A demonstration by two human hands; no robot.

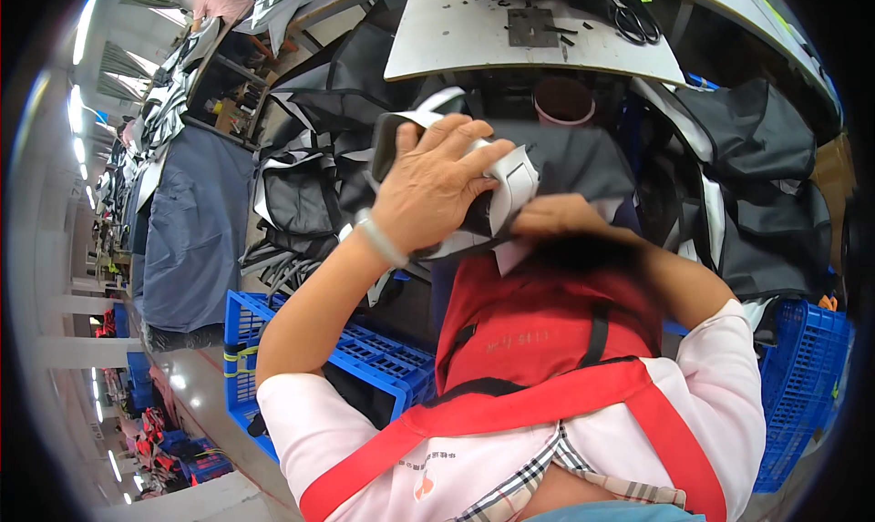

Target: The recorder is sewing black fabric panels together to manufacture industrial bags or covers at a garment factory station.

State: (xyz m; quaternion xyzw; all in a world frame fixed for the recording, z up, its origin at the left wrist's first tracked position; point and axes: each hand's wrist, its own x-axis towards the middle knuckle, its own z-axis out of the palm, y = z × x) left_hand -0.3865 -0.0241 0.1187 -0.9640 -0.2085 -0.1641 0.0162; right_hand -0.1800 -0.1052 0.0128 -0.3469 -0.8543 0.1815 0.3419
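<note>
Before the white flat worktable [447, 44], your left hand [431, 183] clamps the black-and-white fabric piece [517, 180], apparently unfinished; whether your right hand [561, 215] grips is unclear.

We see scissors [629, 19] lying on the white tabletop [437, 44], a bucket [563, 122] below. A blue crate [365, 347] stands left, another crate [797, 376] right.

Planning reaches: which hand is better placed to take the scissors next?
Probably the right hand: it is nearer the black-handled scissors, which lie toward its side of the white table. The left hand is farther left, on the grey-and-white piece. Blur hides the right's grip.
</note>
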